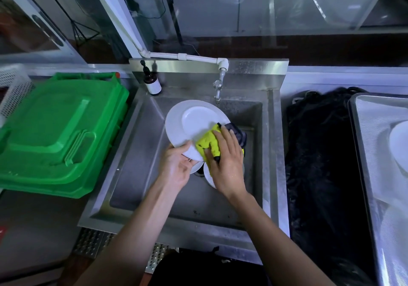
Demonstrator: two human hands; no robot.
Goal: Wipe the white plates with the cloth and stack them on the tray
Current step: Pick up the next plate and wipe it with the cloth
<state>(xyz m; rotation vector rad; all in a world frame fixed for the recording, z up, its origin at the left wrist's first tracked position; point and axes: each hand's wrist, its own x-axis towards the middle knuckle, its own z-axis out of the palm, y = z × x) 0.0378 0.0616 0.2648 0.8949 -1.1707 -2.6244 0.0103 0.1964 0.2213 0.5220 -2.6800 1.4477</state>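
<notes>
Over the steel sink (pixel 268 153) I hold a white plate (pixel 189 122) tilted up. My left hand (pixel 176 166) grips its near rim, thumb on top. My right hand (pixel 227 164) presses a yellow-green cloth (pixel 208 143) with a dark part against the plate's lower right rim, fingers curled over the cloth. Beneath my hands, parts of more white plates (pixel 209 176) lie in the sink. A metal tray (pixel 364 153) sits at the far right with a white plate (pixel 399 144) on it, cut off by the frame edge.
A tap (pixel 218 87) hangs over the back of the sink, with a brown bottle (pixel 152 82) at its left corner. Green plastic crates (pixel 59 131) are stacked to the left. A black mass (pixel 320 164) fills the space between sink and tray.
</notes>
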